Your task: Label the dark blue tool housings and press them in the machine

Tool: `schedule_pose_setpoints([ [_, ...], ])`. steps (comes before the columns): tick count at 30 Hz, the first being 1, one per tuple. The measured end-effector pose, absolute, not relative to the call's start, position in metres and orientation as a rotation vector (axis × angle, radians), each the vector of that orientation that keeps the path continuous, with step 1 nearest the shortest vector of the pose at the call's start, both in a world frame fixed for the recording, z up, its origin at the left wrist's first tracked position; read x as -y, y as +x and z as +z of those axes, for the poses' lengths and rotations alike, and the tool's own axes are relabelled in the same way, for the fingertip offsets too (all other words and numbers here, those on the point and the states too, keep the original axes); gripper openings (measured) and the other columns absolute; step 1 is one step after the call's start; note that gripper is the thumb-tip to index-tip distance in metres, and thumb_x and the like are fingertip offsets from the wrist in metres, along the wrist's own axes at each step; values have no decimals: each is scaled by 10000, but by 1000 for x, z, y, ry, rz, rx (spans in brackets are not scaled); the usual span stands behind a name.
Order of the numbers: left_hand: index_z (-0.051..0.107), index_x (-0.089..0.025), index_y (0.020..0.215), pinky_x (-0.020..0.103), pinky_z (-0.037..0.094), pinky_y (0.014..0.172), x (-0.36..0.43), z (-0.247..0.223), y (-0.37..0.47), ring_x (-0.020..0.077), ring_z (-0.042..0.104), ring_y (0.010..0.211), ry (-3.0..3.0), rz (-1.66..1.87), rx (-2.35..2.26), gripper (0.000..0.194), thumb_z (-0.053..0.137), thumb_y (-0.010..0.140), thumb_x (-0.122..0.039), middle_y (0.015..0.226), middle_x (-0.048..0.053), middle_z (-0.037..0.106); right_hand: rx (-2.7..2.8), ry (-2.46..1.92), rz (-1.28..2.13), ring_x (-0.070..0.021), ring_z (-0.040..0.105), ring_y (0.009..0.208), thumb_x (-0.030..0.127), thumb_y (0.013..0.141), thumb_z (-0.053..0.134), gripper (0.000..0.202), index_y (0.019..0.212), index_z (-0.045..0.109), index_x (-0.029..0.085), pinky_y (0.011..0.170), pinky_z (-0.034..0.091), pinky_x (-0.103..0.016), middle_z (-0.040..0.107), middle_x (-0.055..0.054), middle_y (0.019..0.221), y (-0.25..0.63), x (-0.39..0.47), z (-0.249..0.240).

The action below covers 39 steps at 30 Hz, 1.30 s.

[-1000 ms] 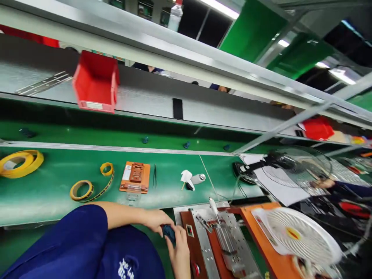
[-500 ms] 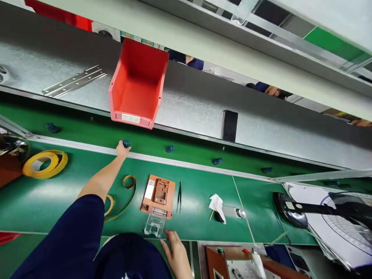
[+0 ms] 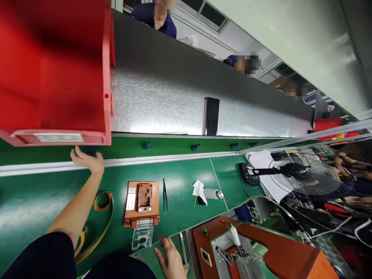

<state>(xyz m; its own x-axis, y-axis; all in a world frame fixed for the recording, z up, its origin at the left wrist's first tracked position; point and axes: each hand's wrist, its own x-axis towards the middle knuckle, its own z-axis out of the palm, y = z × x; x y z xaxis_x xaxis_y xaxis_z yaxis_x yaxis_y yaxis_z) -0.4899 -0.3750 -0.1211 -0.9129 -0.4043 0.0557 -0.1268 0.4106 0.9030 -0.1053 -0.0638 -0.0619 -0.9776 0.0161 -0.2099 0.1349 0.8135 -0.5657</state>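
Observation:
My left hand (image 3: 89,161) reaches over the white rail at the green strip's edge, fingers spread and holding nothing I can see. Just beyond its fingers is a small dark blue part (image 3: 88,150), partly hidden under the red bin's shadow. More such parts, like this dark blue piece (image 3: 147,145) and another (image 3: 195,147), sit along the strip. At the bench's front edge my right hand (image 3: 172,259) rests with fingers apart, empty. Close to it lies an orange-brown fixture (image 3: 132,190) with its clear hinged cover (image 3: 143,237) folded toward me. Black tweezers (image 3: 165,195) lie right of the fixture.
A large red bin (image 3: 72,89) overhangs the strip from the metal shelf (image 3: 162,104), where a phone (image 3: 212,116) lies. Yellow tape (image 3: 101,244), a white cloth (image 3: 199,190), a bottle (image 3: 212,193), a fan (image 3: 293,170) and an orange machine (image 3: 215,228) stand around. Co-workers appear behind.
The view has shifted closer to the shelf and turned. My left hand, earlier closed around a blue part on the strip, now has its fingers apart. My right hand stays near the fixture's cover.

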Motion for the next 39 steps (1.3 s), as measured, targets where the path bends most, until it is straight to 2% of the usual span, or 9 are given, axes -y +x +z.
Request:
schedule_pose_setpoints([
  [4,560,-127,1229,571,152,1219,281,-120,-515,378,262,1460,432,-1917,2362,529,728,728,-99,1424,195,480,-2760,86,-882,-254,743,956,261,946,562,246,1179,634,229,808,607,-305,728,-105,1038,-105,63,-68],
  [8,619,-186,1032,509,271,1192,198,-122,-557,370,430,1364,414,-2273,2282,521,838,567,-104,1218,145,629,-2776,187,-866,-232,740,830,261,916,612,182,1092,648,233,741,596,-273,710,-74,932,-104,67,-69],
  [12,595,-191,1016,521,315,1156,173,-120,-564,333,481,1324,591,-2590,2086,425,824,662,-237,1156,128,644,-2841,286,-818,-225,727,745,293,877,683,178,1046,649,248,676,583,-260,697,-50,879,-91,62,-73],
  [17,614,-178,1063,510,520,946,194,-100,-498,266,668,1050,604,-3186,1757,392,768,780,-401,1052,114,695,-2823,301,-867,-241,734,786,269,929,597,126,1038,642,226,687,592,-296,704,-65,874,-90,54,-51],
  [21,645,-165,1071,385,583,765,217,-72,-410,203,693,827,689,-3523,1497,383,657,884,-499,899,87,692,-2701,276,-1029,-247,720,925,260,960,559,198,1127,642,193,826,586,-351,715,-100,1000,-122,56,-15],
  [25,660,-142,1019,260,526,549,228,-44,-334,142,613,588,752,-3769,1255,467,593,912,-592,728,44,632,-2672,185,-1211,-229,698,929,286,983,541,191,1101,664,202,856,571,-358,708,-88,984,-158,58,8],
  [29,663,-143,1010,254,503,486,231,-26,-284,147,602,535,683,-3799,1314,512,572,903,-636,700,43,636,-2672,37,-1446,-229,655,1101,338,975,579,278,1222,627,221,974,548,-385,677,-104,1161,-185,63,19],
  [34,672,-142,870,235,481,476,226,-26,-233,137,606,516,902,-3625,1535,543,610,856,-681,668,48,651,-2547,-332,-1436,-306,351,1475,397,759,834,985,1550,274,223,1190,384,-491,363,-170,1567,-193,68,12],
  [39,675,-151,844,247,461,481,216,-42,-185,134,590,510,1188,-3310,1642,575,641,805,-723,662,44,661,-2380,-492,-1456,-305,450,1404,302,692,845,990,1520,313,200,1152,427,-472,446,-174,1501,-185,59,-23],
])
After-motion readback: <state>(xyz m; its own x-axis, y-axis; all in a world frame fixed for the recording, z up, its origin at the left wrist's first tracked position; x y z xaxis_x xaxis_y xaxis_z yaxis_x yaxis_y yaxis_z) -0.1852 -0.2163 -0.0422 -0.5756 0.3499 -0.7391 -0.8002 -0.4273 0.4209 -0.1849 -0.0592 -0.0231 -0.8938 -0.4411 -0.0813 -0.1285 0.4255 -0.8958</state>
